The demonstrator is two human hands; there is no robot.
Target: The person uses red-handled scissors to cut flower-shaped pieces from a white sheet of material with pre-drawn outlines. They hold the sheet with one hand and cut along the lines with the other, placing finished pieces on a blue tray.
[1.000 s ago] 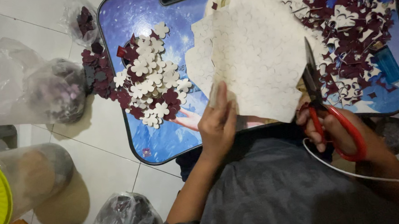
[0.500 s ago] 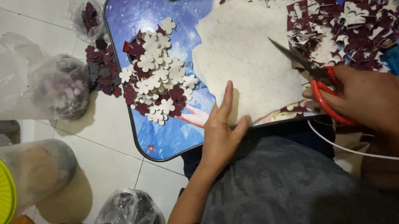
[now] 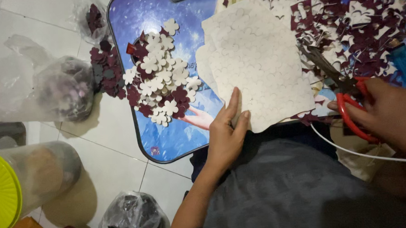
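Note:
My left hand [image 3: 226, 134] rests flat on the near edge of a stack of cream sheets [image 3: 255, 60] stamped with flower outlines, lying on a blue picture table [image 3: 167, 134]. My right hand [image 3: 390, 113] grips red-handled scissors [image 3: 345, 97], their blades pointing up-left toward the sheets' right edge. A heap of cut cream and maroon flower shapes [image 3: 157, 84] lies left of the sheets. Maroon and cream offcuts [image 3: 355, 22] are piled at the table's far right.
A clear plastic bag of flower pieces [image 3: 63, 89] sits on the white tiled floor at left, a smaller bag [image 3: 91, 18] above it. A jar with a yellow-green lid [image 3: 12, 188] stands at lower left, a dark bag [image 3: 132, 222] near my knee. A white cord [image 3: 367, 154] crosses my lap.
The view has shifted. My right hand with the scissors has drawn back from over the sheets to their right edge. My left hand stays on the sheets' near edge.

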